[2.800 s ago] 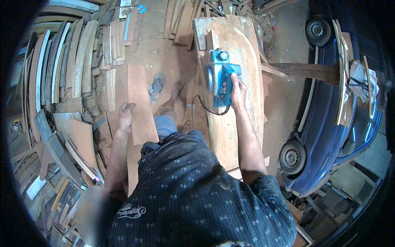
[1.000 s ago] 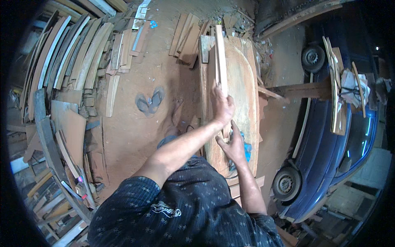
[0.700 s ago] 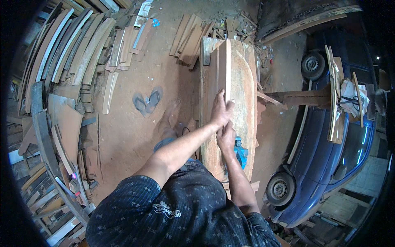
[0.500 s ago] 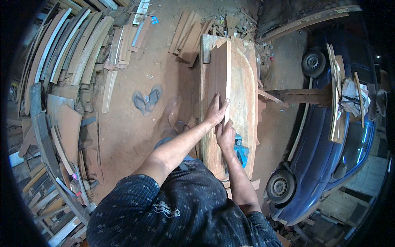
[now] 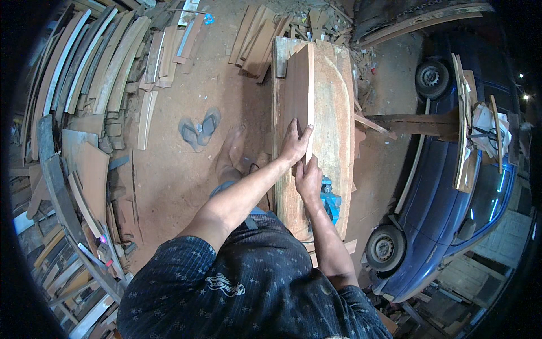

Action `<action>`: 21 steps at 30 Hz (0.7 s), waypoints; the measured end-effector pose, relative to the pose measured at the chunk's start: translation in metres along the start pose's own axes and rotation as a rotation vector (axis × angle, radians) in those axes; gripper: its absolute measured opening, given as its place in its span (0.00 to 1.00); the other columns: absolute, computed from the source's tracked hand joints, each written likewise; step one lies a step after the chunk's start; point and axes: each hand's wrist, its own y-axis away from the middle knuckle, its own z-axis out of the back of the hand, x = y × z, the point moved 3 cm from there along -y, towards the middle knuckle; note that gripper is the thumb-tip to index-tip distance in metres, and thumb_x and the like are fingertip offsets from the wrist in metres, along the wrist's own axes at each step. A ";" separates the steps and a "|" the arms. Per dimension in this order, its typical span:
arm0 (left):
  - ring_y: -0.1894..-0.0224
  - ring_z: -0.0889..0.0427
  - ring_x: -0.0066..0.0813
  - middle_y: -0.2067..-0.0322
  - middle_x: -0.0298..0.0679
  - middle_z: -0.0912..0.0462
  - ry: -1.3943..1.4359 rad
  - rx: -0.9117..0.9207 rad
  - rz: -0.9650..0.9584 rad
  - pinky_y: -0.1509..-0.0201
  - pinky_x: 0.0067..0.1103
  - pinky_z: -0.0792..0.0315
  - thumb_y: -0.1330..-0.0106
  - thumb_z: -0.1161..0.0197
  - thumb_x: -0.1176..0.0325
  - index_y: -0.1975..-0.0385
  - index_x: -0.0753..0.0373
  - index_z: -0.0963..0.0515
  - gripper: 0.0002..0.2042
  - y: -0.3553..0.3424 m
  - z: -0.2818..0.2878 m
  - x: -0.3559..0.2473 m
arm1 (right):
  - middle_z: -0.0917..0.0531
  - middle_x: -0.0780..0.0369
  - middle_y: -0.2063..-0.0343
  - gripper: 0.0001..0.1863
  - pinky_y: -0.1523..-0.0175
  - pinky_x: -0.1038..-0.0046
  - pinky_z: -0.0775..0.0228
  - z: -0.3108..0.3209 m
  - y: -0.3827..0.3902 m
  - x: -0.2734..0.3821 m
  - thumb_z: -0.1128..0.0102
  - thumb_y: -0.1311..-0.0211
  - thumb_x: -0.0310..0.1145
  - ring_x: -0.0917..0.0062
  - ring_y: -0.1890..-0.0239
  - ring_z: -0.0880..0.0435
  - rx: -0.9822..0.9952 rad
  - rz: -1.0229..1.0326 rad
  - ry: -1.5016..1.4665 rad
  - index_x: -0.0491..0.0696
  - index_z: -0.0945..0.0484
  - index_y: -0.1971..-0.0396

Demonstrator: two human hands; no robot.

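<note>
A wooden board [image 5: 300, 85] stands on its edge along the workbench [image 5: 333, 113], its narrow pale edge facing up. My left hand [image 5: 296, 142] grips it partway along, the thumb on the top edge and the fingers over its left face. Closer to my body, my right hand [image 5: 308, 178] is closed round the near end of the same board. A blue power tool [image 5: 331, 203] rests on the bench just right of my right wrist, partly hidden behind the forearm.
Stacked planks [image 5: 113, 62] fill the far left, and more boards [image 5: 259, 39] lie on the floor beyond the bench. A pair of sandals [image 5: 199, 129] sits on the dirt floor. To the right is a blue car [image 5: 429, 220], with a wooden beam [image 5: 423, 125] reaching toward it.
The view has shifted slightly, and more of my bare leg and foot shows left of the bench. Both hands keep their hold on the board.
</note>
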 end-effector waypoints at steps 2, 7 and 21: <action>0.23 0.46 0.57 0.27 0.67 0.45 -0.003 -0.006 -0.001 0.20 0.37 0.50 0.28 0.45 0.39 0.26 0.76 0.49 0.46 -0.006 -0.001 0.000 | 0.17 0.37 0.71 0.17 0.63 0.46 0.24 0.000 -0.003 0.000 0.43 0.32 0.29 0.40 0.65 0.15 -0.003 0.021 0.019 0.34 0.31 0.50; 0.24 0.43 0.58 0.28 0.67 0.44 0.019 -0.010 0.018 0.20 0.37 0.48 0.29 0.43 0.41 0.27 0.77 0.47 0.46 -0.017 0.004 -0.013 | 0.17 0.37 0.72 0.17 0.62 0.45 0.24 -0.002 -0.017 0.004 0.43 0.32 0.29 0.39 0.66 0.15 -0.040 0.050 0.012 0.33 0.31 0.51; 0.24 0.43 0.57 0.28 0.66 0.43 0.004 0.017 0.054 0.20 0.37 0.48 0.30 0.42 0.40 0.26 0.76 0.48 0.48 -0.019 0.005 -0.010 | 0.18 0.39 0.73 0.14 0.63 0.47 0.26 -0.003 -0.016 -0.001 0.40 0.33 0.30 0.40 0.66 0.16 -0.029 -0.027 -0.010 0.37 0.29 0.56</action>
